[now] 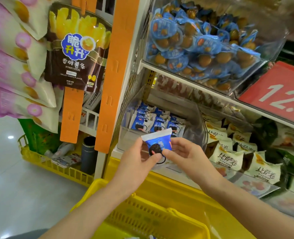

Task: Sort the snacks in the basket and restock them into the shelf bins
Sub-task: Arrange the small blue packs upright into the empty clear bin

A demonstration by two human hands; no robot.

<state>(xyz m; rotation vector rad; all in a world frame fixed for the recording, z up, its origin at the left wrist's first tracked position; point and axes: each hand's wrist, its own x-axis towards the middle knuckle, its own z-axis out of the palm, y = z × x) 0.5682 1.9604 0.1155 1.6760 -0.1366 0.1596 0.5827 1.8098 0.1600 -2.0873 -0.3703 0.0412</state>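
Observation:
Both hands hold one small blue cookie packet (157, 142) with a white crimped top, just in front of a clear shelf bin (125, 135). My left hand (139, 159) pinches its left side with the thumb on the front. My right hand (186, 154) pinches its right side. Inside that bin stand several matching blue cookie packets (153, 119) in rows. The yellow basket (142, 213) sits below my forearms; its contents are mostly out of view.
Beside the bin to the right lie cream pizza-roll packets (229, 157). Above is a clear bin of blue egg packs (203, 44) and a red price sign (277, 94). Orange hanging strips (111, 75) with a potato-stick bag (73, 49) hang left. A second yellow basket (53, 163) stands on the floor.

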